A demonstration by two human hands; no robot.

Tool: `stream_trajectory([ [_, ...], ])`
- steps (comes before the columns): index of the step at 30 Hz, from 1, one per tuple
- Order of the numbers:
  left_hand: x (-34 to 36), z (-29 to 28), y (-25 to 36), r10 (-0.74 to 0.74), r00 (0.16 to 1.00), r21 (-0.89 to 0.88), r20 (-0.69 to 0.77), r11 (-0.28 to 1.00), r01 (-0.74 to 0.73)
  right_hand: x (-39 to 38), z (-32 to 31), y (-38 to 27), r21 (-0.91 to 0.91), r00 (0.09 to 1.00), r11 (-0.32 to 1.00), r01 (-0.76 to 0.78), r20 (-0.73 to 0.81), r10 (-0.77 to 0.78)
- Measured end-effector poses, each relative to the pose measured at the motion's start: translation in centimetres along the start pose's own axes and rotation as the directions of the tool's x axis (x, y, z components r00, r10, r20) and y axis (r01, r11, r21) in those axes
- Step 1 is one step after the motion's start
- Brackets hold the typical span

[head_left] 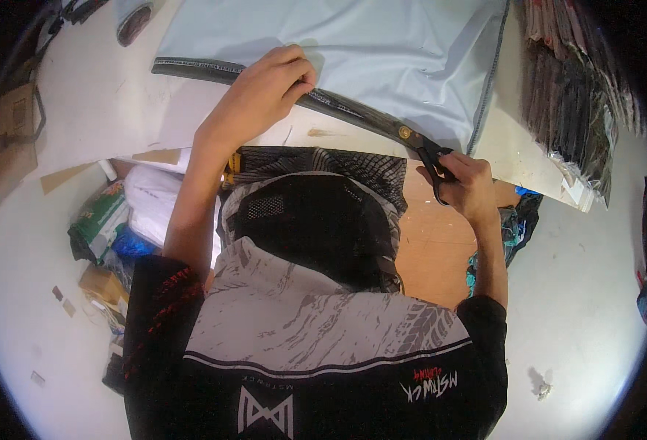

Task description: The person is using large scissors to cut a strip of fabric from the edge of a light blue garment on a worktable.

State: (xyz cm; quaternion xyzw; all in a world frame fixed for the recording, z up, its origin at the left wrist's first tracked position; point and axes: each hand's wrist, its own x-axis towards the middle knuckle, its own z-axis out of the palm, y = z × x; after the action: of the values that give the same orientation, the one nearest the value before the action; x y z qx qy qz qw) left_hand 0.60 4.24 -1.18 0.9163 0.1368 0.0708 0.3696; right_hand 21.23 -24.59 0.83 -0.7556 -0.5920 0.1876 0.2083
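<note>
A pale blue-grey fabric [382,44] with a dark printed band [195,66] along its lower edge lies on the white worktable [103,117]. My left hand [263,95] grips this edge with bent fingers, left of centre. My right hand [464,187] is closed on the black handles of large scissors [410,138]. The scissor blades reach up-left along the dark band, under or against the fabric edge; whether they are parted is hard to tell.
A stack of dark cloth pieces [558,81] lies at right. Below the table edge are patterned dark fabric [323,161], a wooden board [433,242] and several bags [100,216]. A cardboard piece [12,128] is at far left, and a small dark object [134,22] at top left.
</note>
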Motion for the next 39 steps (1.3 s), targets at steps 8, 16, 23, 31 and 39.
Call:
stream_trajectory([
  [8,0.1,-0.1,-0.2,0.03,1.0,0.007,0.001,1.0,-0.03,0.0,-0.1,-0.7,-0.007,0.999,0.999,-0.039,-0.016,0.039],
  [16,-0.1,0.1,-0.4,0.034,0.999,-0.017,-0.029,0.999,-0.035,0.7,0.5,-0.7,-0.025,1.0,1.0,-0.013,-0.017,0.012],
  [23,-0.2,0.0,-0.2,0.037,0.998,-0.009,-0.055,0.999,-0.038,0.7,0.5,-0.7,0.016,0.999,1.0,-0.02,-0.026,0.02],
  [31,-1.9,-0.4,-0.2,0.031,0.989,0.146,-0.146,0.989,-0.009,-0.3,1.0,-0.5,-0.042,0.993,0.992,-0.117,0.012,0.118],
  [39,-6.7,0.8,-0.9,-0.051,0.958,0.359,-0.284,0.92,0.155,-0.2,1.0,-1.6,-0.028,0.996,0.996,-0.081,-0.045,0.079],
])
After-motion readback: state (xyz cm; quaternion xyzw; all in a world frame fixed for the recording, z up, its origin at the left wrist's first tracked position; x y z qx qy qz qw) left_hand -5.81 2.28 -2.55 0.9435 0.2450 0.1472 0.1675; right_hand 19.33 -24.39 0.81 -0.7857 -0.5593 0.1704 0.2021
